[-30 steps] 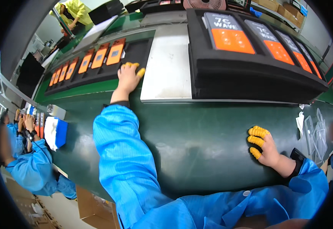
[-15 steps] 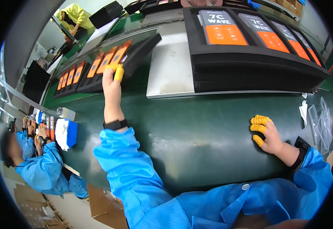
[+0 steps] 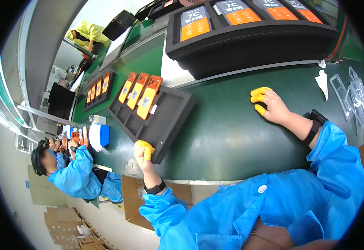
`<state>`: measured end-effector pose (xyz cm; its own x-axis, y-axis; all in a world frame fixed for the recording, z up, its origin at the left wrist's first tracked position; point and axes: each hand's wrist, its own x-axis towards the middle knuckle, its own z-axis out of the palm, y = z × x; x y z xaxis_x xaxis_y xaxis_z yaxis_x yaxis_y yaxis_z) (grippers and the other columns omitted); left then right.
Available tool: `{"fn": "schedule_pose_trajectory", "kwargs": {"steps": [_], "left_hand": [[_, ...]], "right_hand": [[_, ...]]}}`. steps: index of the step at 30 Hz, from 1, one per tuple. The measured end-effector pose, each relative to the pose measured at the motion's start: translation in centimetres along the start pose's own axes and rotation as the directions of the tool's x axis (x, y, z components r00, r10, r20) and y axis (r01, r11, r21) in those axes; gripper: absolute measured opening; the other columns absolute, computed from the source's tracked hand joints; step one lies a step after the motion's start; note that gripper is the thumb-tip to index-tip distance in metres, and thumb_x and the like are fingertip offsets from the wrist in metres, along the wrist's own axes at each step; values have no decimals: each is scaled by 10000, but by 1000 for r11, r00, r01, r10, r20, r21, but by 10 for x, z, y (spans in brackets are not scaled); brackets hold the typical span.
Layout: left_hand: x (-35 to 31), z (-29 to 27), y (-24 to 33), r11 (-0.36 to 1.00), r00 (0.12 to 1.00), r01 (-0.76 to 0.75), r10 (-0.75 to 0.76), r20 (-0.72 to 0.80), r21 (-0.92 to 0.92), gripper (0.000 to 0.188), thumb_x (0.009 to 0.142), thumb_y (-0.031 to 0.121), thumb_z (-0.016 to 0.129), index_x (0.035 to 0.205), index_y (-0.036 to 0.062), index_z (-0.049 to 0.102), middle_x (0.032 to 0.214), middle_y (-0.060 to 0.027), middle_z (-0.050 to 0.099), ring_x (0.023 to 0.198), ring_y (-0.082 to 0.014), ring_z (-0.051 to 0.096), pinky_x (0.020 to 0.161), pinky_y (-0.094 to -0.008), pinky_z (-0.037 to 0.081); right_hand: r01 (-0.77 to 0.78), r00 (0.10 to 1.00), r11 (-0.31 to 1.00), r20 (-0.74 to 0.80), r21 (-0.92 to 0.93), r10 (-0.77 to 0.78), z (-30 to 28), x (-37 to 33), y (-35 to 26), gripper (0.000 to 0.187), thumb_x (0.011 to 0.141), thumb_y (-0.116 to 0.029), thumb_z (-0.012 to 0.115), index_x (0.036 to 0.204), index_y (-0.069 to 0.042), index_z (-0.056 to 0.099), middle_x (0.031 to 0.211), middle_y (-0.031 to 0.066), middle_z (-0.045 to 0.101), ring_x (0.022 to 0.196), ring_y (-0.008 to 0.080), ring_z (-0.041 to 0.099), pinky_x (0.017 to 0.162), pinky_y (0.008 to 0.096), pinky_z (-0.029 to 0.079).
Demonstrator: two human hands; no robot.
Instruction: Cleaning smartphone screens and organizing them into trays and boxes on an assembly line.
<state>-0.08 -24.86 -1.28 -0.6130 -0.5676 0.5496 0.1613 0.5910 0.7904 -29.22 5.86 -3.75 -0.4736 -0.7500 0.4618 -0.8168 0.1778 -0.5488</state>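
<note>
My left hand [image 3: 144, 153], with yellow finger cots, is closed on the near corner of a black foam tray [image 3: 175, 110]. The tray sits at an angle on the green bench. Three orange phones [image 3: 149, 97] with yellow labels lie side by side in its far-left part, and its other slots show bare foam. Over the bench to the right is my right hand [image 3: 270, 104], also in yellow finger cots. Its fingers are loosely bent and apart, with nothing in them.
A second black tray [image 3: 100, 92] of orange phones lies farther left. Stacked black trays [image 3: 248, 50] with white-and-orange boxes [image 3: 236, 12] stand at the back. Clear plastic frames [image 3: 353, 98] and white paper [image 3: 322, 83] lie at right. A blue box [image 3: 103, 135] and a co-worker [image 3: 77, 171] are at left.
My left hand has drawn the phone tray nearer and turned it, away from the tray beside it. It now grips the near corner. My view has shifted; my right hand keeps its pose.
</note>
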Motion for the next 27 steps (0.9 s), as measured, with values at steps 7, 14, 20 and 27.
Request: {"fn": "schedule_pose_trajectory", "kwargs": {"steps": [7,14,20,27], "left_hand": [[-99,68,61,847,955,-289,220,200,445,173,654,170,578,650,47,457,725,-125,446,734,-321,401,749,-411,299],[-138,187,119,758,977,-210,177,115,617,191,671,153,559,573,34,447,652,-109,464,664,-300,407,666,-382,305],[-105,257,164,789,905,-353,152,397,503,212,653,149,617,563,31,467,668,-113,482,665,-301,432,568,-385,334],[-93,286,167,865,914,-244,54,403,438,154,669,130,616,678,-3,538,760,-178,491,772,-352,442,674,-420,377]], "right_hand": [[-7,986,999,-164,45,14,-25,-43,-17,246,690,-106,583,935,-85,562,971,94,518,919,269,489,815,335,396],[-102,983,995,-154,-26,96,-112,-93,-21,346,691,-147,600,1032,-135,541,946,103,494,855,290,499,748,354,434],[-445,809,808,-561,-387,177,-212,-162,53,362,677,-183,624,1019,-111,531,992,106,506,904,294,501,768,360,431],[-670,742,529,-477,-521,471,-244,-211,147,288,677,-103,595,961,-70,564,913,162,532,840,316,531,743,373,440]]}}
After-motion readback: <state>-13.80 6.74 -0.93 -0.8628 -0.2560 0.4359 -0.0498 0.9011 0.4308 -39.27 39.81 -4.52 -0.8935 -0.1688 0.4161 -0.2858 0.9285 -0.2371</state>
